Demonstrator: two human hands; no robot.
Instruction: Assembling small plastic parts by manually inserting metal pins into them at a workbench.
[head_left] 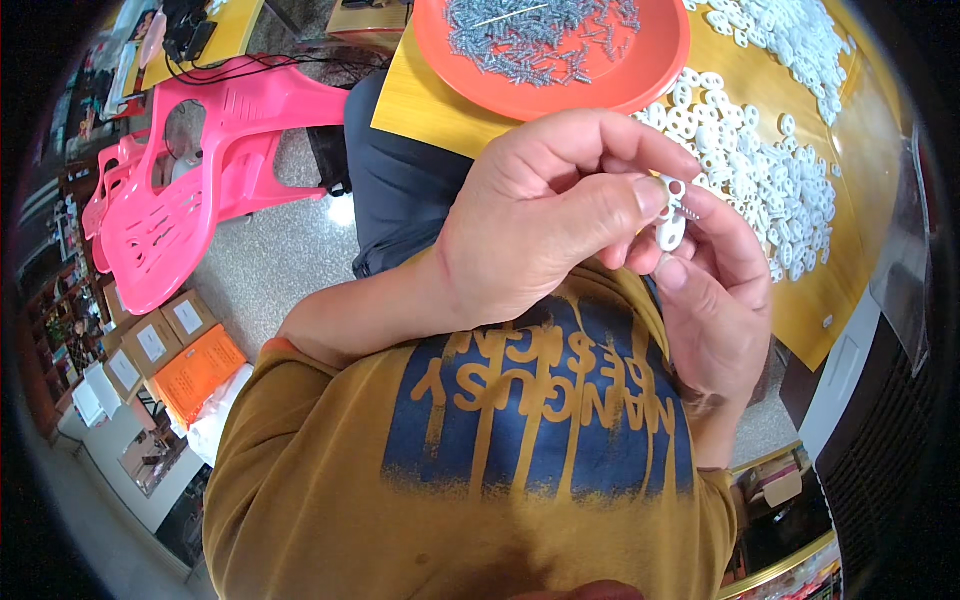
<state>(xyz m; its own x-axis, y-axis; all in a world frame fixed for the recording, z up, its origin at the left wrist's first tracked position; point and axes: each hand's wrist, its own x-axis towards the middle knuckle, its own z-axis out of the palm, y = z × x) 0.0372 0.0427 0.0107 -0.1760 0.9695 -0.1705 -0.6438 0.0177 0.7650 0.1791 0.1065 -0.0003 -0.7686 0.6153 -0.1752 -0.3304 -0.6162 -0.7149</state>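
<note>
In front of my chest, my left hand pinches a small white plastic piece with round holes between thumb and fingers. A short silver screw sticks out sideways at the middle of this piece. My right hand closes round the piece from the right, its thumb tip by the lower end and its index finger beside the screw. The fingers partly cover the piece, so I cannot tell whether it is one part or two overlapping. Beyond my hands stands an orange-red round tray with many loose silver screws.
On the yellow table, heaps of white two-holed plastic pieces spread right of the tray. A pink plastic chair stands at the left on the speckled floor. Cardboard boxes and an orange package lie farther left.
</note>
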